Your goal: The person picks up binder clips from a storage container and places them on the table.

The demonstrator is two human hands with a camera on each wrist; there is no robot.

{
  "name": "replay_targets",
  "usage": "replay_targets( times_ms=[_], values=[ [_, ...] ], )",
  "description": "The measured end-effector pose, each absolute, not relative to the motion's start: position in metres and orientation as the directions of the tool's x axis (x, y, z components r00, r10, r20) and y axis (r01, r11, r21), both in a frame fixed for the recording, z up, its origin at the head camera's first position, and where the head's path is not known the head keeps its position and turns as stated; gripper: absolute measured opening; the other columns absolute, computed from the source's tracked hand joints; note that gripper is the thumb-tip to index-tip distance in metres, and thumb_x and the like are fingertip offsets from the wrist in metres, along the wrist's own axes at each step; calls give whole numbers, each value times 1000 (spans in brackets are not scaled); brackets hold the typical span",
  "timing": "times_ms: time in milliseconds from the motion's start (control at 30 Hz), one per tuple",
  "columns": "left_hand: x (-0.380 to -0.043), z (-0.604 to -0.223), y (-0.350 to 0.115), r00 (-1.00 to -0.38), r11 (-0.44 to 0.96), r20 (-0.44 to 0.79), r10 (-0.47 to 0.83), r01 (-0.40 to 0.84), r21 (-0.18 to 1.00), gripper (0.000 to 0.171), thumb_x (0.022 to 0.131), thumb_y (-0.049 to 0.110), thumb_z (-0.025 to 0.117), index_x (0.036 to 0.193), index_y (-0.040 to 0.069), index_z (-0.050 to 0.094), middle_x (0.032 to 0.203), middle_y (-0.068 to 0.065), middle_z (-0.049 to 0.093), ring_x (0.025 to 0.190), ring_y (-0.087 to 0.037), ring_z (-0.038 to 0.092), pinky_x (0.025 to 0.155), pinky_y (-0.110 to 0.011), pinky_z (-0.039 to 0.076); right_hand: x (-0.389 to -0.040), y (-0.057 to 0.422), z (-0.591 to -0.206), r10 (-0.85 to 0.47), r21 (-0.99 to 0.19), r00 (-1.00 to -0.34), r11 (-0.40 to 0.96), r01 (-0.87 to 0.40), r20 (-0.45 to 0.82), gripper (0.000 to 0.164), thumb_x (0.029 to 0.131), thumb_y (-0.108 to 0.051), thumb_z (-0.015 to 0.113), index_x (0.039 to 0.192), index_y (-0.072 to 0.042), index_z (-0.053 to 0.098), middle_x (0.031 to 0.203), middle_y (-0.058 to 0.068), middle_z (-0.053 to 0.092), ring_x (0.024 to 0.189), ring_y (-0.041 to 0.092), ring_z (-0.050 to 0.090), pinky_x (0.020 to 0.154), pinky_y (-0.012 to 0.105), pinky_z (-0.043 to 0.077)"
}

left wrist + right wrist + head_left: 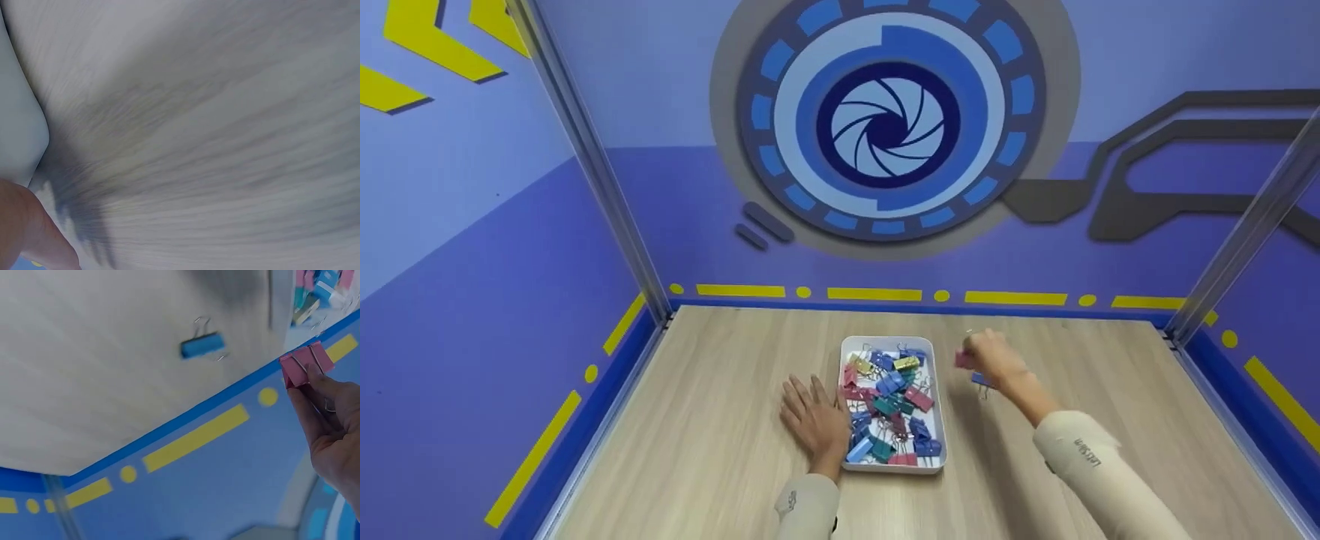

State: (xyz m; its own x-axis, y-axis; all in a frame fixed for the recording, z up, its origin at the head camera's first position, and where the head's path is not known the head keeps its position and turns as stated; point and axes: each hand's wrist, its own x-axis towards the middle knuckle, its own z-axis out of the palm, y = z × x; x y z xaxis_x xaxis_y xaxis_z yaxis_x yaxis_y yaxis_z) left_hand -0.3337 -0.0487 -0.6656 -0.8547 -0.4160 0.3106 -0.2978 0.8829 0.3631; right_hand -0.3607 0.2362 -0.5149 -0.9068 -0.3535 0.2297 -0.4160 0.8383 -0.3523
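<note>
A white tray (891,470) holds many binder clips in blue, green, red, pink and yellow. My left hand (815,421) lies flat with fingers spread on the table, right at the tray's left side; the left wrist view shows only a bit of that hand (45,230) beside the tray's wall. To the tray's right, my right hand (995,358) pinches a pink binder clip (306,364) between thumb and fingers, above the table. Below that hand, a blue binder clip (981,379) lies on the table, its wire handles showing in the right wrist view.
The wooden table (720,420) is bounded by a purple-blue back panel (675,225) and side panels. Metal posts (615,187) stand at the table's back corners.
</note>
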Motion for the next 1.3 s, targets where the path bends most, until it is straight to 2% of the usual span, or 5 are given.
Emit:
replay_targets(
  times_ms=[167,367,600,833,1300],
  values=[
    [-337,-662,-56,-850,879,309,-426,-308,364,64,100,52,52,151,13,51,165,-21,32,155,-40,27,124,-59,26,-361,275,-514,-266,-312,-949,899,-307,168,12,88,-1,74,77,4,72,74,14,71,63,16,53,56,32,47],
    [-338,-660,-62,-850,876,293,-438,-330,352,64,101,52,50,151,13,50,165,-21,32,156,-40,26,125,-58,24,-357,305,-537,-192,-212,-981,959,-186,-7,9,84,-1,76,81,7,72,73,14,69,63,21,58,59,39,55],
    [-334,-661,-59,-847,870,280,-452,-350,348,64,101,53,50,151,13,51,166,-21,32,156,-39,26,124,-58,25,-346,314,-565,-129,-256,-973,963,-77,-190,7,83,4,74,85,8,69,72,11,62,66,22,57,58,33,50],
    [-330,-661,-46,-864,877,262,-431,-331,349,66,101,55,49,151,12,51,165,-22,31,156,-40,25,124,-59,25,-346,320,-577,-82,-266,-977,964,-27,-198,5,81,6,72,84,9,69,71,13,63,64,22,55,56,32,46],
    [-332,-661,-46,-860,872,256,-441,-343,349,65,101,54,50,150,13,52,165,-22,33,156,-39,27,125,-58,25,-379,310,-586,-89,-287,-975,958,-27,-206,13,86,2,66,91,14,67,75,15,60,67,23,54,57,31,43]
  ],
)
